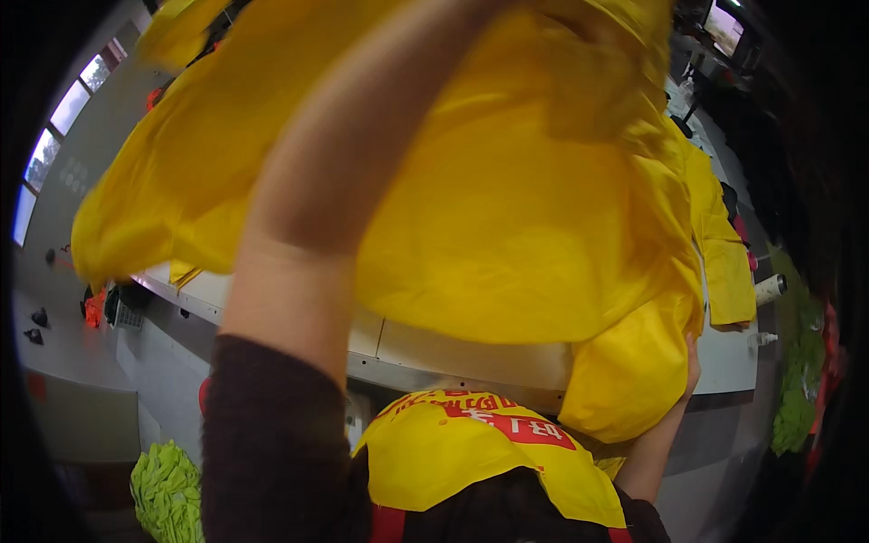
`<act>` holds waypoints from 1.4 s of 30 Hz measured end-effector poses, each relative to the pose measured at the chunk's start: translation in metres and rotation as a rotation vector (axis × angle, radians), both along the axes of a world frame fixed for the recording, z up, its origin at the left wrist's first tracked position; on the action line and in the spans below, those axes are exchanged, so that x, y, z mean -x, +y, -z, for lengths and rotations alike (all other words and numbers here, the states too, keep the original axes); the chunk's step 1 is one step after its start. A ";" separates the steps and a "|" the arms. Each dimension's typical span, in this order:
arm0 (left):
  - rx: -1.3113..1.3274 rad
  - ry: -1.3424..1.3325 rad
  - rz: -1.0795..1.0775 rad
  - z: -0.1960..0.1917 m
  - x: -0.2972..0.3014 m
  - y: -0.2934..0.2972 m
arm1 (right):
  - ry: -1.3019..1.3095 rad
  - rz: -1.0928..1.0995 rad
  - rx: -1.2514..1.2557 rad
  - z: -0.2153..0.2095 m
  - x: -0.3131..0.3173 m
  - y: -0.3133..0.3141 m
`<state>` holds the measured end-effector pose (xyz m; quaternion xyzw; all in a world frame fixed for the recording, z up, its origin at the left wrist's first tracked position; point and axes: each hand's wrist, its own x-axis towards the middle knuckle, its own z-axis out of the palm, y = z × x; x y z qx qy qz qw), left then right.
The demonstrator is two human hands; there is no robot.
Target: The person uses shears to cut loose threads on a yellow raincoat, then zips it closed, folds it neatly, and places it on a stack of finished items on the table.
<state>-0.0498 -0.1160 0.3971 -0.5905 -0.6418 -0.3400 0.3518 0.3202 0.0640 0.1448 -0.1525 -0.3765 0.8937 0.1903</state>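
Lifting yellow garment [507, 208], left hand hidden in it, right hand [692, 362] gripping lower edge

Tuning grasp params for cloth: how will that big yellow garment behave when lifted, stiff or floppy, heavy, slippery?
Likely floppy: the yellow garment sags and folds between the raised left forearm and the right hand. Probably light for its size, since it billows while held overhead at only two places. Possibly slippery: the fabric looks smooth with a faint sheen, though that is hard to confirm.

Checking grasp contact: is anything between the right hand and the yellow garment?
Nothing visible. The right hand presses straight against the lower edge of the yellow garment, bare skin on fabric. The left hand is hidden behind the raised cloth; only its forearm shows.
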 end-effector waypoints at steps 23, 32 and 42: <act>-0.467 -0.923 -0.965 0.470 0.060 -0.434 | -0.739 0.345 -0.677 0.142 -0.040 -0.060; 0.307 -0.104 -0.998 0.265 0.253 -0.434 | -0.512 0.268 -0.301 0.013 -0.006 0.051; 0.085 -0.848 -1.181 0.317 0.240 -0.504 | -1.332 -0.323 -0.803 0.129 -0.112 0.134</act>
